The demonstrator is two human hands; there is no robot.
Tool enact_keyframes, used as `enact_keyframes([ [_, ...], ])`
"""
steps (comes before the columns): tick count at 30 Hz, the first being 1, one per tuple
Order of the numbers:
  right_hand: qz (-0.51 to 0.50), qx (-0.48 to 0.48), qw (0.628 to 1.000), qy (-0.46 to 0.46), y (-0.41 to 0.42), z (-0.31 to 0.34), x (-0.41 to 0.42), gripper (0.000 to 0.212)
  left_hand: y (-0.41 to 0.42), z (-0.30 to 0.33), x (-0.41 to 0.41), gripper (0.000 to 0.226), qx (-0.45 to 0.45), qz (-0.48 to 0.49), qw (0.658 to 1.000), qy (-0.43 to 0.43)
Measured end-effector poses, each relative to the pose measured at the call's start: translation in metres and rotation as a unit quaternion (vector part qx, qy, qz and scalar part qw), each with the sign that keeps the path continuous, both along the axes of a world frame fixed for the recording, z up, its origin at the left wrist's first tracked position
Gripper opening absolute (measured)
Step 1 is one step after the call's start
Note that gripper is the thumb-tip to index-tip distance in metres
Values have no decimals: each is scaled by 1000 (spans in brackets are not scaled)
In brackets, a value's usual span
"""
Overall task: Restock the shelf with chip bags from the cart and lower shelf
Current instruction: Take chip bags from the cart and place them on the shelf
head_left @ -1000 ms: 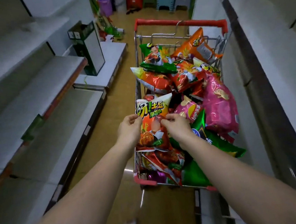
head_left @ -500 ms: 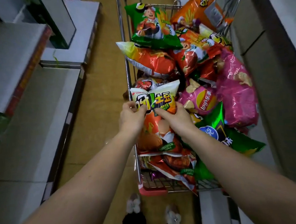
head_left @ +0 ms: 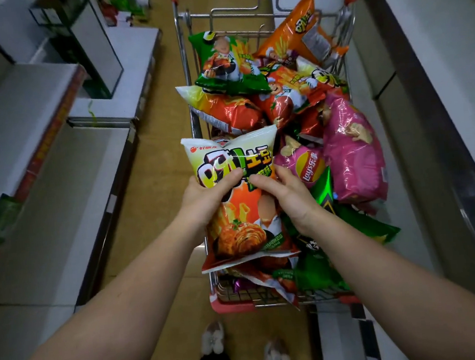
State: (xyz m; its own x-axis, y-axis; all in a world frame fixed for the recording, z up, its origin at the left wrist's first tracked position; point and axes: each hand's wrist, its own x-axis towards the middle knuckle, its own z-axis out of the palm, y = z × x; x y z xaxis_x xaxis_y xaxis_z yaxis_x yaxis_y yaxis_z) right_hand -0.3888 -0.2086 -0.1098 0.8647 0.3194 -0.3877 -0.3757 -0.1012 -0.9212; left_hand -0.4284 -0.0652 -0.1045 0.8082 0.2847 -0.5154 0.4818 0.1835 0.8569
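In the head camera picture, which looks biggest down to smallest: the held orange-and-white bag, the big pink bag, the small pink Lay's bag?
1. Held orange-and-white bag, though nearness to the camera inflates it.
2. Big pink bag.
3. Small pink Lay's bag, partly covered.

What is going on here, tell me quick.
A person is pulling stock from a shopping cart piled with chip bags. Both the left hand and right hand grip one orange and white chip bag above the pile. The grey shelves on the left hold no bags yet.

Tan floor (head_left: 153, 164) runs between grey shelving units (head_left: 40, 158) and a pale wall (head_left: 449, 43).
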Motion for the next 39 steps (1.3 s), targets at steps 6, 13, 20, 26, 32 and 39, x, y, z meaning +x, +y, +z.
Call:
enact_keyframes([
  [6, 40, -156, 981, -109, -57, 17, -16, 45, -31, 0, -32, 93, 59, 28, 998, 3],
  [13, -2, -299, 889, -348, -125, -4, -41, 18, -69, -5, -76, 75, 100, 74, 992, 32],
  [20, -32, -220, 886, -407, -133, -22, -63, 25, -105, -25, -99, 85, 119, 99, 986, 57],
  [26, 82, -417, 860, -282, -143, -34, -44, 31, -113, -31, -93, 90, 108, 102, 987, 62],
  [32, 136, -394, 881, -225, -130, -31, -18, 65, -112, -35, -84, 101, 84, 103, 989, 71],
  [39, 214, -482, 836, -150, -131, -40, -1, 110, -106, -39, -77, 75, 74, 130, 987, 61],
])
